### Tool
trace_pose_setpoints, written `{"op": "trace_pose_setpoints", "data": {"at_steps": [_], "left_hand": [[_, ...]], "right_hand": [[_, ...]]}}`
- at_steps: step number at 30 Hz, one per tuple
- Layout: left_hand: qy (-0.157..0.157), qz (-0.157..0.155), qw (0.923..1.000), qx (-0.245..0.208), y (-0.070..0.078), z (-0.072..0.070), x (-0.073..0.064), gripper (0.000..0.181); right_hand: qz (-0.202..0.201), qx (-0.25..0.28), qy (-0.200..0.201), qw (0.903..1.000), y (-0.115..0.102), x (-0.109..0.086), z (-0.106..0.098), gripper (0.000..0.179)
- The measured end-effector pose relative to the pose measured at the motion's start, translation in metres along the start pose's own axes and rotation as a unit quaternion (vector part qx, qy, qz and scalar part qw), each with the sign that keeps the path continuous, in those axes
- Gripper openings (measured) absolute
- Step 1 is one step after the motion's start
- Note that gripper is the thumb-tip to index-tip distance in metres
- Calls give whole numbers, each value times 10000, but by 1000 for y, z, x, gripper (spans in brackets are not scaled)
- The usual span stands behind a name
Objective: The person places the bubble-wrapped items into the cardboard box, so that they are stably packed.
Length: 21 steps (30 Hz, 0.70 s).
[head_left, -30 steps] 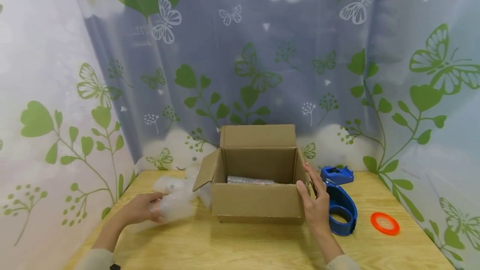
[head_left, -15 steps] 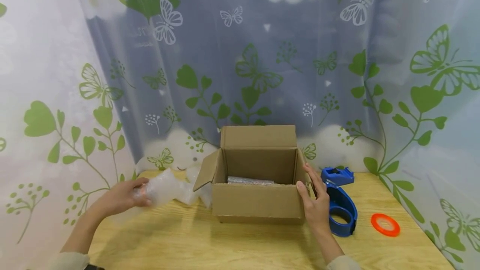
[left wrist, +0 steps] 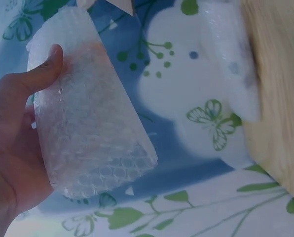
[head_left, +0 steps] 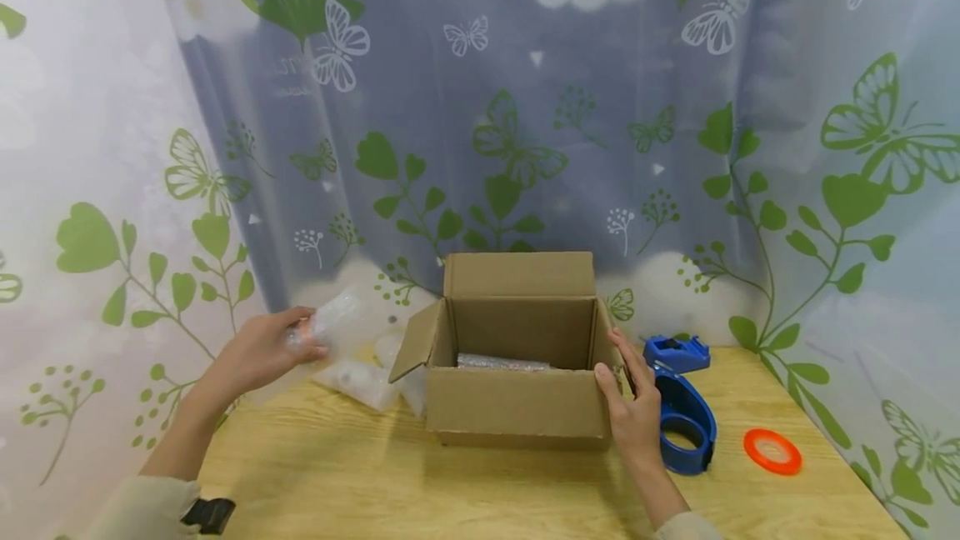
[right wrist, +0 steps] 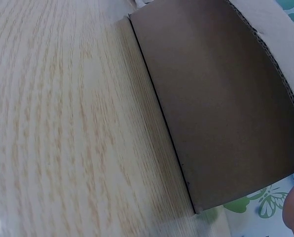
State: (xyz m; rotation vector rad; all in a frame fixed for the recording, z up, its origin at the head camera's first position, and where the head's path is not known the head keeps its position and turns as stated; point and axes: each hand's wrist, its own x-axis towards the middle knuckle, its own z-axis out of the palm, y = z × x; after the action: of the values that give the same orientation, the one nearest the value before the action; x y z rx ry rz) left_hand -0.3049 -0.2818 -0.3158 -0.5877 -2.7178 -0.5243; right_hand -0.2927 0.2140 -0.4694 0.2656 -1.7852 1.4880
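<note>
My left hand (head_left: pixel 266 348) holds a bubble-wrapped item (left wrist: pixel 88 123) raised above the left of the table. The wrap is clear, with an orange-pink patch showing through near the thumb; what lies inside cannot be made out. An open cardboard box (head_left: pixel 517 402) stands in the middle, its back flap up and left flap leaning outward. Inside it lies a silvery wrapped item (head_left: pixel 502 362), partly hidden by the front wall. My right hand (head_left: pixel 636 407) grips the box's front right corner, thumb at the front edge and fingers along the right side.
More bubble-wrapped pieces (head_left: pixel 360 382) lie left of the box. To its right are a blue tape dispenser (head_left: pixel 686 423), a smaller blue dispenser (head_left: pixel 677 352) and an orange tape roll (head_left: pixel 772 452). A patterned curtain (head_left: pixel 480 148) hangs behind the wooden table (head_left: pixel 337 473).
My left hand has lifted the bubble-wrapped item off the pile, first leftward, then up. My right hand and the box have stayed in place.
</note>
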Motion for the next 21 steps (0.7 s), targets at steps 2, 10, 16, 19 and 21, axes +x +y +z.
{"op": "trace_pose_setpoints", "data": {"at_steps": [2,10,16,19,21], "left_hand": [[147,15,9999,30,8,-1,7,69],[502,262,9979,-321,47,7,40,64],[439,626,9957,-518,85,19,57,64],[331,731,9945,-681,104,26,64,65],[236,775,9943,-696,115,33,67,65]], "right_hand": [[3,3,18,10000,0,0,0,50],[-63,-42,86,9999,-2,2,1,51],[70,-15,119,9999,-22,0,2,49],[66,-17,99,9999,-36,-2,3,48],[45,17,131,9999,-39,-3,4,48]]}}
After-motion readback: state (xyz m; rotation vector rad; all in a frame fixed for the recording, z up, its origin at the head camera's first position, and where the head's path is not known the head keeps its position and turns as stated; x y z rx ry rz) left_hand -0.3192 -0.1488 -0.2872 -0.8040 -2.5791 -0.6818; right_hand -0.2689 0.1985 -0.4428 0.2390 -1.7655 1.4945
